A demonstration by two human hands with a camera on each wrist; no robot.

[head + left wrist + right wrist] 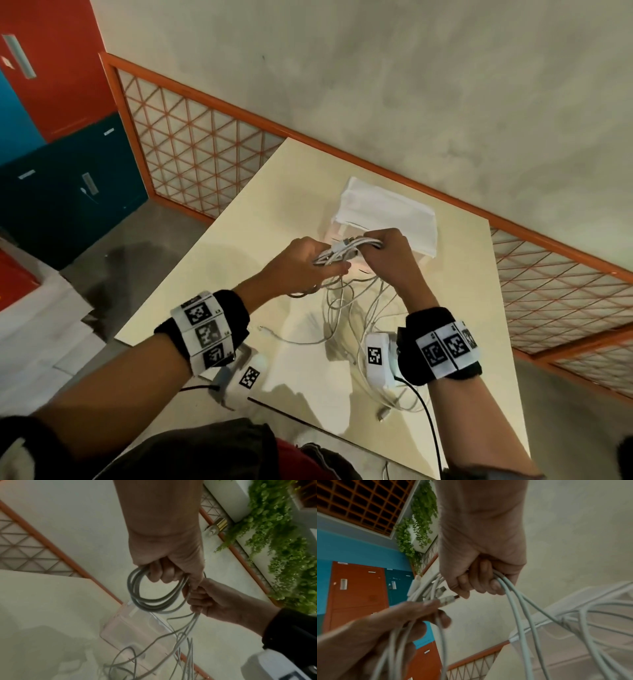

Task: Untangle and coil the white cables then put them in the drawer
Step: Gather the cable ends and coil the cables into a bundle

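Both hands hold one bundle of white cables (342, 251) above the cream table (239, 240). My left hand (308, 263) has its fingers curled through a round coil (150, 608). My right hand (387, 250) grips the strands beside it, fist closed (479, 582). A USB plug (448, 599) sticks out between the two hands. From the bundle a loose tangle (356, 329) hangs down onto the table. Right behind the hands stands the clear plastic drawer box with a white top (387, 209); I cannot tell whether its drawer is pulled out.
An orange lattice partition (191, 137) runs along the table's far edge. Dark teal and red lockers (68, 198) stand at the left. A cable end with a plug (382, 416) lies near the table's front edge. A black wire (428, 421) hangs from my right wrist.
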